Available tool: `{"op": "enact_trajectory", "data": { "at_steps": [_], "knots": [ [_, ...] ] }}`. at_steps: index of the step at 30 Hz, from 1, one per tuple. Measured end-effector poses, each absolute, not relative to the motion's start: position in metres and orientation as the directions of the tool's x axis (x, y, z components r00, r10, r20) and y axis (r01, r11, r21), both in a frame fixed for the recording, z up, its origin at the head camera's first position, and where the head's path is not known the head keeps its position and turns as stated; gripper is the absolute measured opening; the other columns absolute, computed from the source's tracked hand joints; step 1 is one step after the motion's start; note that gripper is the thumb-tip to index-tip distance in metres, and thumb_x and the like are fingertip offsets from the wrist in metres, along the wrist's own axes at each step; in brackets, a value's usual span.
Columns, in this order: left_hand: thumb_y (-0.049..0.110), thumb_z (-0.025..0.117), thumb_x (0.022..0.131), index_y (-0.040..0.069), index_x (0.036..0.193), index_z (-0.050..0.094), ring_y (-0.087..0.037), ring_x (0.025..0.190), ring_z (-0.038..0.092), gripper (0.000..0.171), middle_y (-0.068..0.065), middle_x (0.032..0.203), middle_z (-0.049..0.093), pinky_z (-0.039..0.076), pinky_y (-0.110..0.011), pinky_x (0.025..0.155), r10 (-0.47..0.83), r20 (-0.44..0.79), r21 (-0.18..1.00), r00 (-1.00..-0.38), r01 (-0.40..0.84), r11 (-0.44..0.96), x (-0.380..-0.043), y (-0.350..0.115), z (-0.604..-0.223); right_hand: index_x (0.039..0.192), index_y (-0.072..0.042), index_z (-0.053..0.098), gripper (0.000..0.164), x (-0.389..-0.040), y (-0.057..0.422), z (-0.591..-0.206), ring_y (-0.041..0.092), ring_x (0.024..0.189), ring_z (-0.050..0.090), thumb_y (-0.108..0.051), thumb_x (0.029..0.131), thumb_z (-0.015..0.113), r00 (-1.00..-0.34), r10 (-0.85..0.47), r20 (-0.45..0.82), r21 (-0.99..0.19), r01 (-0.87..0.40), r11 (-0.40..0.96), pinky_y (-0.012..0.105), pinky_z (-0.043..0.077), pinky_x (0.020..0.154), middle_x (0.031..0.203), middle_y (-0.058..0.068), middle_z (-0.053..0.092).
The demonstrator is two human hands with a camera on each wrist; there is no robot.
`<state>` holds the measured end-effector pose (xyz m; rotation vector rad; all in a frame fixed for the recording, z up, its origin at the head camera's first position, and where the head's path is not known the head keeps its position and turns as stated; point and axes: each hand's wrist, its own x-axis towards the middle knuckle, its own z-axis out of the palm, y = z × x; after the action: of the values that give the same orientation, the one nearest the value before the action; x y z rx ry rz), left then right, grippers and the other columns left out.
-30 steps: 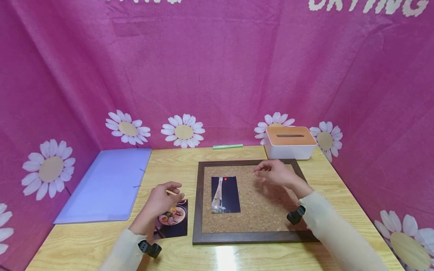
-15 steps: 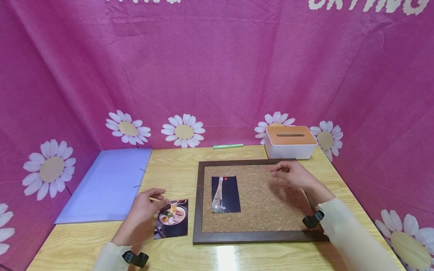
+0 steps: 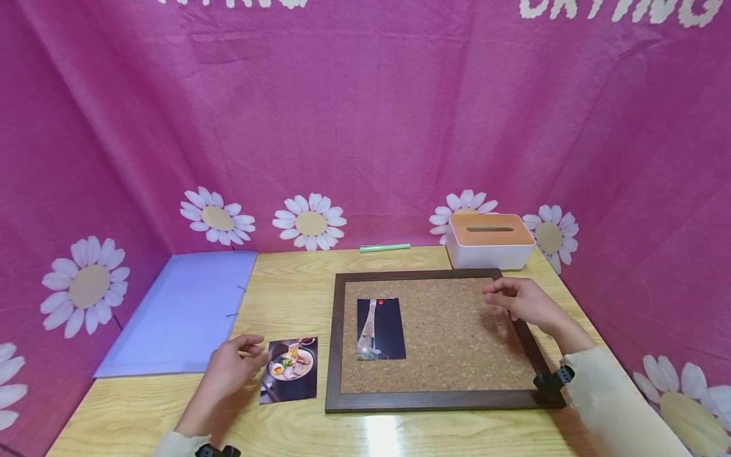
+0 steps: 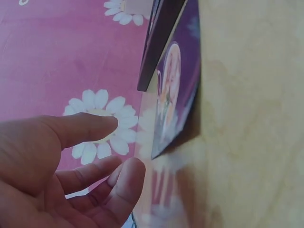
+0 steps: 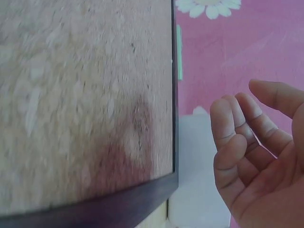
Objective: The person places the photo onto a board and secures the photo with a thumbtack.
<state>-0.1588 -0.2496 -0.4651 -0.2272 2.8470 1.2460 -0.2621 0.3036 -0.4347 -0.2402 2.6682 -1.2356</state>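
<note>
From where I'm standing there are two hands at work around one dark-framed corkboard [image 3: 445, 349]. The right hand [image 3: 525, 299] hovers above the board's far right corner, and the left hand [image 3: 231, 368] hovers well to the left of the board. Both have an empty grip, thumb apart from loosely bent fingers. I count two photos: one tower photo [image 3: 388, 330] lying on the left half of the corkboard, with a single round red spot near its top edge, and one ramen photo [image 3: 290, 370] on the tabletop [image 3: 285, 273], just left of the board's frame and between it and the left hand, one edge bowed upward. Beyond the corkboard's far edge lies one green pen [image 3: 385, 248]; behind its far right corner stands one white tissue box [image 3: 490, 257] with a wooden lid. Farthest left of the board is one pale blue folder [image 3: 177, 311]
</note>
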Motion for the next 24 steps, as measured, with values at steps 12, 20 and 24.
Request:
{"op": "enact_trajectory", "data": {
  "at_steps": [12,20,24],
  "knots": [
    [0.018,0.083,0.078,0.000,0.121,0.067,-0.015,0.082,0.065,0.050,-0.008,0.100,0.071,0.052,-0.029,0.071,-0.123,-0.101,0.662,-0.987,-0.159,0.733,-0.151,-0.249,-0.474,0.126,0.001,0.061,0.043,-0.251,0.331,-0.435,0.015,0.083,0.067,-0.033,0.100,0.061,-0.980,-0.171,-0.106,-0.770,-0.028,0.638,0.034,0.052,0.060,0.104,0.017,0.069],
    [0.017,0.088,0.069,0.001,0.117,0.069,-0.018,0.086,0.060,0.054,-0.005,0.094,0.068,0.049,-0.034,0.078,-0.105,-0.069,0.611,-0.992,-0.125,0.781,-0.150,-0.244,-0.476,0.126,0.003,0.059,0.042,-0.248,0.355,-0.441,0.013,0.083,0.064,-0.031,0.101,0.059,-0.977,-0.164,-0.135,-0.772,0.001,0.635,0.035,0.052,0.061,0.104,0.013,0.068],
    [0.015,0.089,0.067,0.001,0.117,0.069,-0.018,0.083,0.057,0.055,-0.004,0.092,0.066,0.045,-0.032,0.074,-0.099,-0.054,0.595,-0.994,-0.112,0.796,-0.150,-0.243,-0.476,0.125,0.004,0.059,0.041,-0.247,0.367,-0.447,0.013,0.080,0.065,-0.030,0.100,0.060,-0.974,-0.160,-0.158,-0.769,0.020,0.639,0.034,0.052,0.060,0.103,0.011,0.069]
  ]
}}
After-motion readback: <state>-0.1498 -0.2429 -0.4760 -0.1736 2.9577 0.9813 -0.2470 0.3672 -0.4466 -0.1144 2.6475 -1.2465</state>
